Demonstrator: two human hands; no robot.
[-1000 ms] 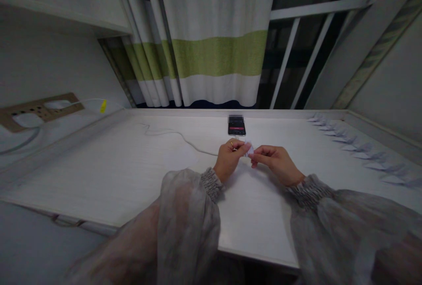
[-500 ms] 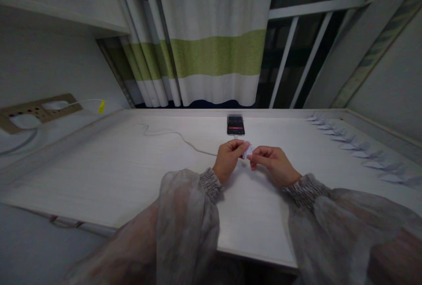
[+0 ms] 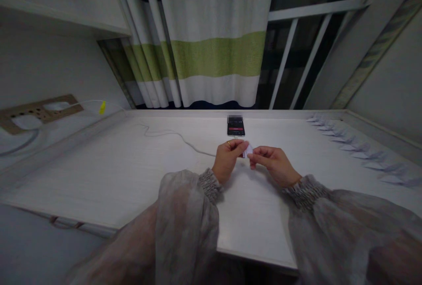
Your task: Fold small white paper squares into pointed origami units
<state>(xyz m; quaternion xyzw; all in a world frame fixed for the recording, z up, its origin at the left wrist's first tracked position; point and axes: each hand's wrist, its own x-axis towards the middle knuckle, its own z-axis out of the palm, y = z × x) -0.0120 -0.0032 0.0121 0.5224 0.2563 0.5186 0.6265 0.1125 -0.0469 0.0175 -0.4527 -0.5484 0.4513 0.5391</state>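
Note:
A small piece of folded white paper [image 3: 248, 150] is held up between my two hands, above the white desk [image 3: 253, 219]. My left hand [image 3: 228, 159], with a ring on one finger, pinches the paper's left side between thumb and fingers. At its right edge, the thumb and fingertips of my right hand [image 3: 273, 162] are closed on the same paper. The fingers partly cover the paper, so its full shape is hidden. Just beyond the hands lies a phone [image 3: 235, 126] with a lit screen.
Several folded white paper pieces [image 3: 361, 155] stand in a row along the desk's right side. A white cable [image 3: 184, 139] runs across the desk toward my left hand. Plugs sit in a socket strip [image 3: 41, 111] on the left wall. A striped curtain [image 3: 217, 56] hangs behind.
More of the white paper shows between my fingertips now. Both hands keep nearly the same place, and the view has shifted very slightly.

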